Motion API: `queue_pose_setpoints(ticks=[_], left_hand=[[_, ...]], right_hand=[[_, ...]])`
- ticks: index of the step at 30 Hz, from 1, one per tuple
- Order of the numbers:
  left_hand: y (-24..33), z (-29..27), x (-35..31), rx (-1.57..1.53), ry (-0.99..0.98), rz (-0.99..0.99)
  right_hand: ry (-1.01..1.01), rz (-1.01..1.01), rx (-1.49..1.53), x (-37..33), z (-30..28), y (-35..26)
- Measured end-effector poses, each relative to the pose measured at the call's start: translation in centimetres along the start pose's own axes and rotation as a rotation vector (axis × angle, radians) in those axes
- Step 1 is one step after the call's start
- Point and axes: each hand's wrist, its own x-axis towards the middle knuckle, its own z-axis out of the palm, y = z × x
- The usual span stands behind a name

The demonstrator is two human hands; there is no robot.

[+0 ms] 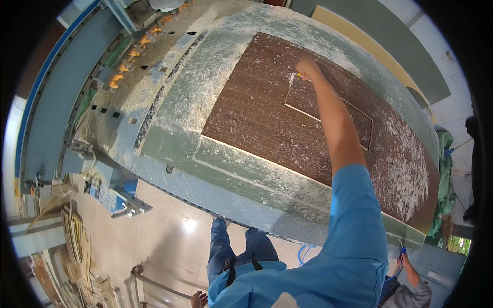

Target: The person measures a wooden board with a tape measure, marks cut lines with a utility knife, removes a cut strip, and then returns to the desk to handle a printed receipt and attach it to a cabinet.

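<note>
Dark brown wood-grain panel [246, 97] on a green machine bed [167, 131], dusted with pale shavings.
A narrow, light-edged rectangular outline [308, 113] is cut into its face, and white debris lies thickest toward its right end. The right hand [307, 68], above the panel's far half, grips a small yellow tool [300, 75] at the outline's corner; the left hand [198, 299] hangs well apart, fingers loose, seemingly holding nothing.
</note>
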Motion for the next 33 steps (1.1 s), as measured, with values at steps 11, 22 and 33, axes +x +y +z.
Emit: queue_pose_setpoints(ticks=[11, 22, 33], left_hand=[[19.6, -7.3, 10.6, 0.187, -0.052, 0.127], [24.6, -9.9, 14.4, 0.374, -0.126, 0.009], [24.7, -7.9, 14.3, 0.248, -0.143, 0.166]], right_hand=[[0.184, 0.059, -0.237, -3.8, 4.8, -2.2], [-0.289, 0.094, -0.598, -7.2, 7.7, -2.7], [-0.480, -0.104, -0.406, -11.2, 1.5, -5.0]])
